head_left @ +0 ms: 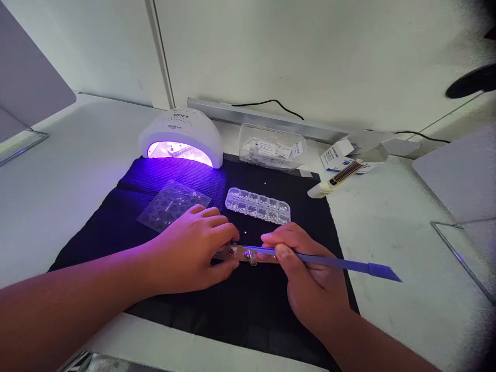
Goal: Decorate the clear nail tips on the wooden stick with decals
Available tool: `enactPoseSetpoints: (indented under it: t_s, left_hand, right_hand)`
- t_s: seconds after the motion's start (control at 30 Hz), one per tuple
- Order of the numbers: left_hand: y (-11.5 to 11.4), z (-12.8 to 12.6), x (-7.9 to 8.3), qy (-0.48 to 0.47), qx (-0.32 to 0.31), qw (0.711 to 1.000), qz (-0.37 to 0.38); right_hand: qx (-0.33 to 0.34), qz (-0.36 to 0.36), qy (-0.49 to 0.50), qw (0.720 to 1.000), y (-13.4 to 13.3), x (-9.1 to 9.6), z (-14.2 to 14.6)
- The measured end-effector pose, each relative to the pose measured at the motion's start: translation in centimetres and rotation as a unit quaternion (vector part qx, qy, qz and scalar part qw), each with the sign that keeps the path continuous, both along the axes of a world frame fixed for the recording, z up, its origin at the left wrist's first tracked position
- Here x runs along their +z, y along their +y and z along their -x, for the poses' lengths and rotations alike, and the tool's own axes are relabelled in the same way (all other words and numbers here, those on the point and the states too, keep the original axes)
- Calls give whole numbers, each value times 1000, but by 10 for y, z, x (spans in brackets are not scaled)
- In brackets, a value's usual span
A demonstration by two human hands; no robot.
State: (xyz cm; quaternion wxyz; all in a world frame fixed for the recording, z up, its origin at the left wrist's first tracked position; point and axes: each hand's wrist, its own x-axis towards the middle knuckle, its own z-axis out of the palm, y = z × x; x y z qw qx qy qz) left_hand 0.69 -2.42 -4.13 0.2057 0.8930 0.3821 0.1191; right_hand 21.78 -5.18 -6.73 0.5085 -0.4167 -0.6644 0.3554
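Note:
My left hand (189, 248) pinches the left end of a narrow strip (240, 254) between thumb and fingers. Small decorated pieces that look like nail tips sit along the strip, too small to make out fully. My right hand (315, 274) grips a slim blue-purple stick tool (349, 263) like a pen. Its slanted, wider end points right, while its thin end reaches left over the strip. Right fingers also lie close to the strip's right end. Just beyond is a clear compartment case (258, 205) with tiny gems. A transparent sticker sheet (170, 206) lies beyond my left hand.
A white nail lamp (182, 129) glows purple at the back left. Behind the black mat (217, 315) stand a clear plastic box (271, 147) with packets and an opened white carton (337, 155). A small bottle (320, 189) lies tilted at the mat's right edge.

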Motion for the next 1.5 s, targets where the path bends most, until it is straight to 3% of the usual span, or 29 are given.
enactPoseSetpoints:
  t_s: [0.5,0.93,1.5]
  left_hand:
    - [0,1,-3,-4,-6,1000,-19]
    - [0,1,-4,-5,-4,1000,-21]
    - [0,1,-4,-13,-4,1000,-21]
  right_hand:
    - [-3,-5,-32,999,0,5,-1]
    - [33,20,16,999,-6,2,0]
    - [-10,10,-21,1000,-5,5,1]
